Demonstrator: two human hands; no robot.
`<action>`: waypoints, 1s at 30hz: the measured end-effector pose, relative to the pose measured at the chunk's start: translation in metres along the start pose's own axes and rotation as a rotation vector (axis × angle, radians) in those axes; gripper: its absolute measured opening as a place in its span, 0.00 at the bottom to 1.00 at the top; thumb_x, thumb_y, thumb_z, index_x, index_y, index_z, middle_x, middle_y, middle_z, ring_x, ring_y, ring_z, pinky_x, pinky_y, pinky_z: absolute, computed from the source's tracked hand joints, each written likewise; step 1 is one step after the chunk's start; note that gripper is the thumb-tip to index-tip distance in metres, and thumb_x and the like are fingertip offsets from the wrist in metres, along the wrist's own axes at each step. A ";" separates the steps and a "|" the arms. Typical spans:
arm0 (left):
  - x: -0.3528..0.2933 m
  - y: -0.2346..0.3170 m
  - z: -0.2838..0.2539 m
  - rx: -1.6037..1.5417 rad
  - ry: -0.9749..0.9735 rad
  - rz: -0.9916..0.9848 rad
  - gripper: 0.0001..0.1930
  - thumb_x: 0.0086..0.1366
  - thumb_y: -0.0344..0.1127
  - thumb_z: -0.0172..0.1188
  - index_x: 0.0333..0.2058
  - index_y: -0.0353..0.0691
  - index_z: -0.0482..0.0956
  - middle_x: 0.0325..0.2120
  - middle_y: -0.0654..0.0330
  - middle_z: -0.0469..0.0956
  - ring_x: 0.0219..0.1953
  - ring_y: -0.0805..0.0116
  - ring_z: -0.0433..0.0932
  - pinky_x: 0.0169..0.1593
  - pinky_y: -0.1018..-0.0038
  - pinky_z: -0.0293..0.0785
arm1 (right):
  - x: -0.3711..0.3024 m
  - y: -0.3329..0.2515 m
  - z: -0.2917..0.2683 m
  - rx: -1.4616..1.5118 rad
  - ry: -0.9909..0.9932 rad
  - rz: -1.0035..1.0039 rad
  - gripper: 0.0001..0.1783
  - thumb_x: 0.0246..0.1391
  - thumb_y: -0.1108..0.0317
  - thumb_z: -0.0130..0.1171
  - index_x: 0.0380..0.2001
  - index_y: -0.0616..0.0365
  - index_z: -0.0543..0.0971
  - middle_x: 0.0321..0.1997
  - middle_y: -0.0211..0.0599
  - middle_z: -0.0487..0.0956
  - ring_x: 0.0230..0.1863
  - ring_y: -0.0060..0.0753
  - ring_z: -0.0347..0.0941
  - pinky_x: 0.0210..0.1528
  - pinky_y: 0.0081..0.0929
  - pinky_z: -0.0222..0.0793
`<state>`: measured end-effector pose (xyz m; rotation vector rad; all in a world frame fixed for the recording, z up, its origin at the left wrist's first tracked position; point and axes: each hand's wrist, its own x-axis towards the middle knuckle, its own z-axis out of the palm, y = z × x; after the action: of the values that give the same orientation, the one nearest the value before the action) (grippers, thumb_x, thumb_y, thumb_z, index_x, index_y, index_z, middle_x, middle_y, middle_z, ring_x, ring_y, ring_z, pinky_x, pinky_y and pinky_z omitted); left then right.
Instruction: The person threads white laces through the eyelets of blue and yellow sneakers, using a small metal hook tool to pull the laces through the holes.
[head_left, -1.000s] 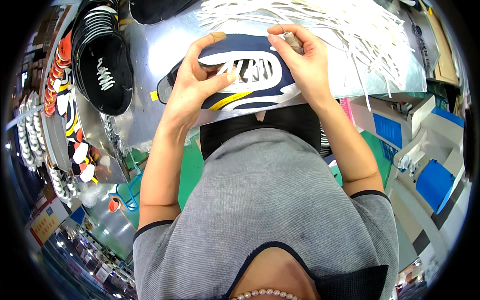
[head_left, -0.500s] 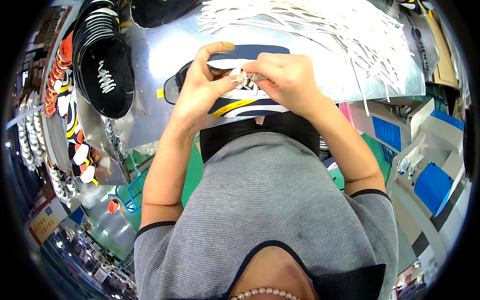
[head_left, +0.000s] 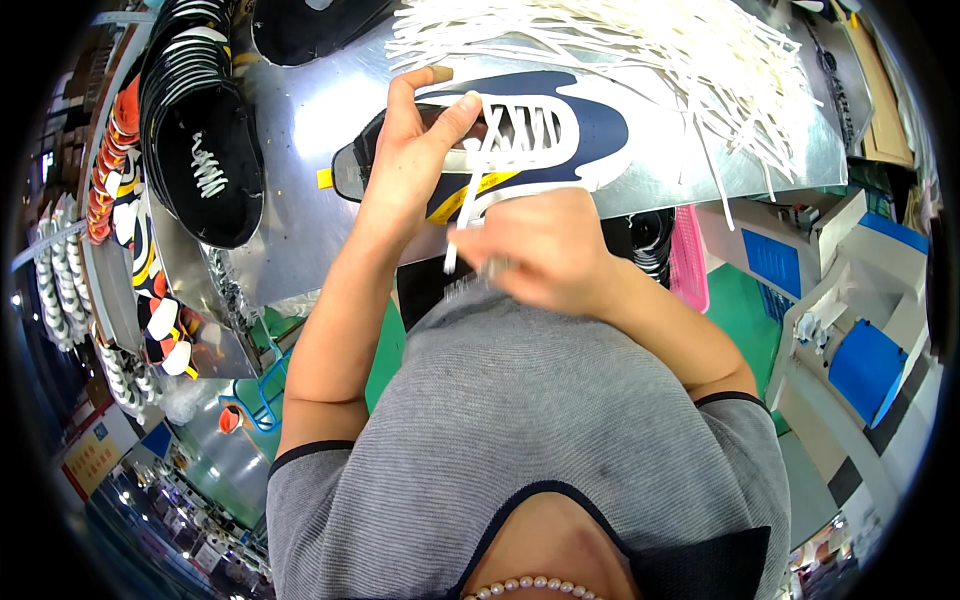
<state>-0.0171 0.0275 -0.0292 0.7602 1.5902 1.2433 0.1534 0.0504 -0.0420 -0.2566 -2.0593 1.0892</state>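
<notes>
A navy, white and yellow shoe upper (head_left: 600,130) lies sideways on the metal table, its heel end to the left. White lace crosses its eyelets. My left hand (head_left: 405,150) grips the upper at its opening, thumb on top near the last eyelets; a tan cover is on the index fingertip. A white shoelace (head_left: 468,205) runs from the eyelets down toward me, and its end hangs by the fingertips of my right hand (head_left: 550,250). That hand is closed on the lace and smeared by motion. Something small and greyish shows under its fingers, too blurred to name.
Loose white laces (head_left: 620,40) pile along the table's far side, some hanging over its right edge. Stacked black shoe uppers (head_left: 205,170) stand at the left, another black upper (head_left: 310,30) at the back. A pink basket (head_left: 690,260) is below the table edge on the right.
My right hand has moved from the eyelets down toward my body, drawing the lace out. My left thumb has lifted slightly, and the laced front of the upper has come into sight.
</notes>
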 end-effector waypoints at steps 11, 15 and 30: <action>-0.066 -0.013 -0.010 0.681 0.074 0.487 0.17 0.61 0.26 0.66 0.47 0.35 0.72 0.37 0.49 0.82 0.41 0.51 0.83 0.44 0.65 0.78 | -0.012 -0.003 -0.023 0.075 -0.042 0.884 0.10 0.57 0.68 0.66 0.36 0.65 0.85 0.28 0.27 0.82 0.31 0.14 0.73 0.34 0.17 0.69; -0.060 -0.008 -0.010 0.805 0.032 0.546 0.12 0.62 0.26 0.65 0.43 0.35 0.75 0.36 0.50 0.82 0.37 0.51 0.82 0.40 0.64 0.76 | -0.016 0.009 0.001 0.305 0.145 0.915 0.07 0.56 0.69 0.67 0.33 0.63 0.83 0.26 0.23 0.80 0.29 0.11 0.71 0.31 0.14 0.66; -0.053 -0.009 -0.005 0.865 0.104 0.424 0.12 0.61 0.36 0.66 0.39 0.38 0.77 0.24 0.51 0.81 0.23 0.53 0.81 0.29 0.63 0.75 | -0.004 0.016 0.005 0.229 0.246 0.583 0.12 0.58 0.65 0.65 0.38 0.62 0.78 0.23 0.31 0.79 0.19 0.15 0.69 0.22 0.20 0.62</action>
<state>-0.0022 -0.0238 -0.0217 1.6582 2.1414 0.8350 0.1502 0.0552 -0.0586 -0.8660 -1.6561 1.5369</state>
